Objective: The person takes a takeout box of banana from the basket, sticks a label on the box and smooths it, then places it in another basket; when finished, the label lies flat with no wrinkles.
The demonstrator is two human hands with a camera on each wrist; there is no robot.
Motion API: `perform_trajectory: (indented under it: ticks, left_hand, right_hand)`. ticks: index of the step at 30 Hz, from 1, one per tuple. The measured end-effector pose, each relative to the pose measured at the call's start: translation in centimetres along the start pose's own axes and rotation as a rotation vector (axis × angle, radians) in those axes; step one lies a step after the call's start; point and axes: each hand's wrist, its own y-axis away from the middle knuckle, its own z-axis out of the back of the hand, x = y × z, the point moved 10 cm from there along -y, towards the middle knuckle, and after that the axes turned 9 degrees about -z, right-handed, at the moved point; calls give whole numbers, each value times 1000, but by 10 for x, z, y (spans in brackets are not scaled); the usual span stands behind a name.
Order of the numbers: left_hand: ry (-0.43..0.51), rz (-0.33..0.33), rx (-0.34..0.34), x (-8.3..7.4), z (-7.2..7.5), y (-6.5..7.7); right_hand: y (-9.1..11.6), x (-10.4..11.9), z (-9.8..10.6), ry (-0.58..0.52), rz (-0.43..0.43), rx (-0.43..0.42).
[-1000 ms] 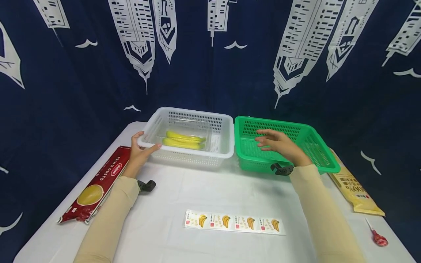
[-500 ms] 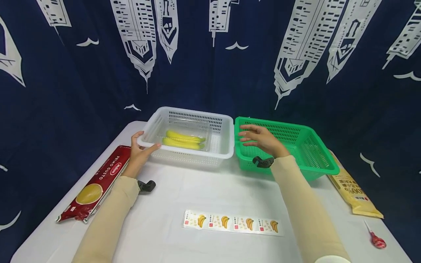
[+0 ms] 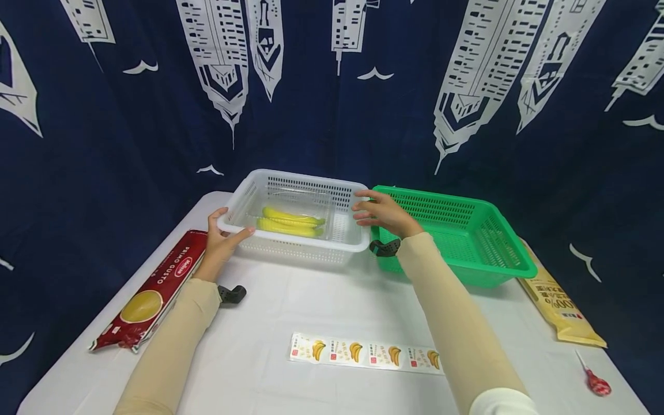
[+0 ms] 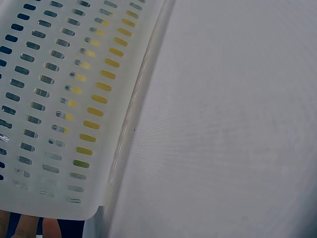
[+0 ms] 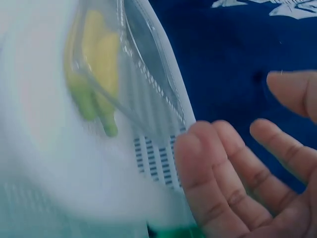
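A white perforated plastic basket stands at the back of the table. In it lies a clear plastic box holding yellow bananas with green ends, also seen in the right wrist view. My left hand grips the basket's left end, thumb on the front rim; in the left wrist view only a few fingertips show at the basket's edge. At the basket's right end is my right hand, fingers apart and loosely bent, holding nothing. Whether it touches the rim I cannot tell.
A green perforated basket sits beside the white one. To the left lies a red pasta packet; to the right, a yellow packet and a red lollipop. A strip of banana stickers lies in front, partly behind the right sleeve.
My right hand has moved left, from over the green basket to the white basket's right end. The left hand has kept its hold, and the white basket has stayed in place.
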Motion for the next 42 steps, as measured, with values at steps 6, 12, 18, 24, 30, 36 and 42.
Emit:
perform_trajectory:
  ticks: [6, 12, 18, 24, 30, 36, 42]
  left_hand:
    - [-11, 0, 5, 0, -1, 0]
    - [-7, 0, -4, 1, 0, 1]
    - [10, -11, -12, 1, 1, 1]
    - [22, -15, -14, 1, 1, 0]
    - [10, -2, -1, 1, 0, 1]
    - [-7, 8, -3, 1, 2, 2]
    - [0, 16, 8, 2, 1, 0]
  right_hand:
    - [-10, 3, -15, -33, -36, -25]
    - [-18, 2, -37, -67, -52, -36]
    - [-25, -9, -55, -184, -135, -51]
    - [-29, -22, -65, -324, -214, -103]
    - [-35, -29, -71, -408, -234, -151]
    - [-38, -29, -74, -362, -216, -139]
    - [-40, -32, -78, -288, -244, -91]
